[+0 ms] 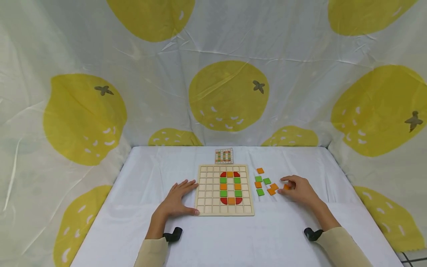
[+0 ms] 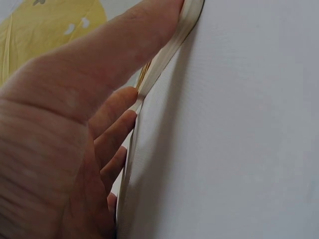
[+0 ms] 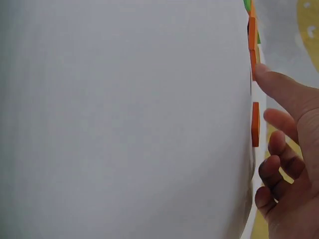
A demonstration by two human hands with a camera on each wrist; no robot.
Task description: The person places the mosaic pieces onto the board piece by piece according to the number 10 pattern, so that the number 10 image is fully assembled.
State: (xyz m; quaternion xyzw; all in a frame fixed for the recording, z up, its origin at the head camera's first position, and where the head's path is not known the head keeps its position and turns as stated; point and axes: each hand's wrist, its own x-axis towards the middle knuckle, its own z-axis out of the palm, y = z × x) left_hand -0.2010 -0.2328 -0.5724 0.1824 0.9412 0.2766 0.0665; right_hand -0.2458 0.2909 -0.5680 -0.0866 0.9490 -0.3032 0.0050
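- Fingers spread, the left hand (image 1: 176, 199) touches the left edge of one square, pale, wood-look grid board (image 1: 207, 207) on white cloth (image 1: 230, 237).
- Thumb and bent fingers parted, the right hand (image 1: 298, 189) hovers about an orange tile (image 1: 287, 187).
- Flat pieces form an upright ring right of the board's centre: four rounded red corners (image 1: 224, 200), four orange squares (image 1: 231, 200), four green squares (image 1: 238, 193).
- Eight loose square tiles (image 1: 260, 192), five orange, three green, lie to the board's right.
- One patterned card (image 1: 224, 156) sits behind the board.
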